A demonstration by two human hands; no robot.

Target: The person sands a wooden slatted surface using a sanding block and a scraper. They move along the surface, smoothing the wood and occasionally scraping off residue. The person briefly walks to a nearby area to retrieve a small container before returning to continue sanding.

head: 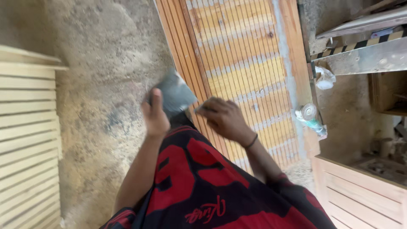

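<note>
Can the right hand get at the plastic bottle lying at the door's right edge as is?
Probably yes: the right hand rests on the slatted door, with only bare slats between it and the plastic bottle.

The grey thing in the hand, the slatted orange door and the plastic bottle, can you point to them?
Grey sheet (178, 94), head view: middle of its flat face, above the left hand (154, 116).
Slatted door (241, 63), head view: its slats.
Plastic bottle (308, 114), head view: its round end.

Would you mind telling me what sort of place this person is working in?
Probably a woodworking shop: an orange-brown slatted wooden door panel lies on a dusty concrete floor, with pale unfinished louvred wooden panels beside it.
</note>
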